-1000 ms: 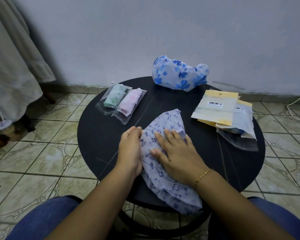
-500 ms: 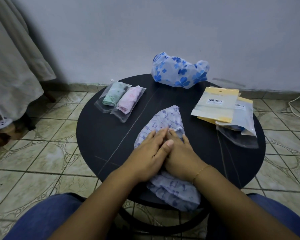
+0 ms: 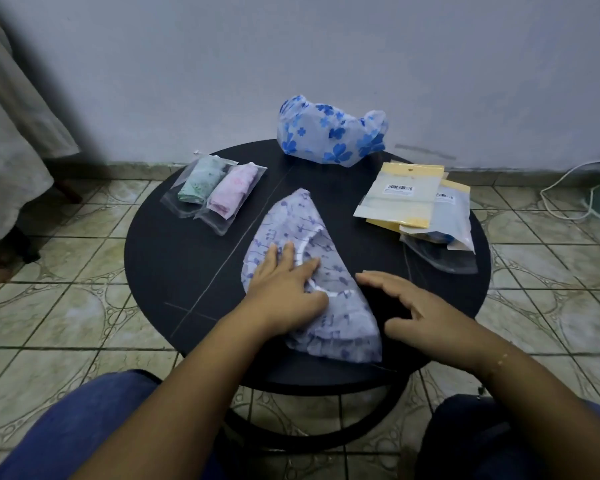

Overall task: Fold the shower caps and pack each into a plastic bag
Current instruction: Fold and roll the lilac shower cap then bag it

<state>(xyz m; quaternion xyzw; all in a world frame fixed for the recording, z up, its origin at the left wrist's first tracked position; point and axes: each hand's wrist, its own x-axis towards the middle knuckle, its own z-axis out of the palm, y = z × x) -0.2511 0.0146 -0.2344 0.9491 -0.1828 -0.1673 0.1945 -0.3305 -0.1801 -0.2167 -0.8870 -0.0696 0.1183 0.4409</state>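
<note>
A lilac shower cap point(image 3: 340, 320) printed with music notes lies folded into a half-round shape on the round black table point(image 3: 174, 258). My left hand point(image 3: 284, 282) presses flat on its middle with straight fingers. My right hand point(image 3: 420, 306) hovers just right of the cap's folded edge, fingers spread and relaxed, holding nothing. A puffed white shower cap with blue flowers point(image 3: 329, 133) sits at the table's far edge. Two packed bags, one with a green cap point(image 3: 198, 183) and one with a pink cap point(image 3: 234, 194), lie at the far left.
A pile of empty plastic bags with yellow headers point(image 3: 406, 199) lies on the table's right side. Beyond it a white cable point(image 3: 561, 188) runs over the tiled floor. A pale cloth point(image 3: 11, 133) hangs at the left. My blue-clad knees sit under the table's near edge.
The cap has been folded over into a half-round. My left hand moved onto its middle, and my right hand slid off the cap to the right.
</note>
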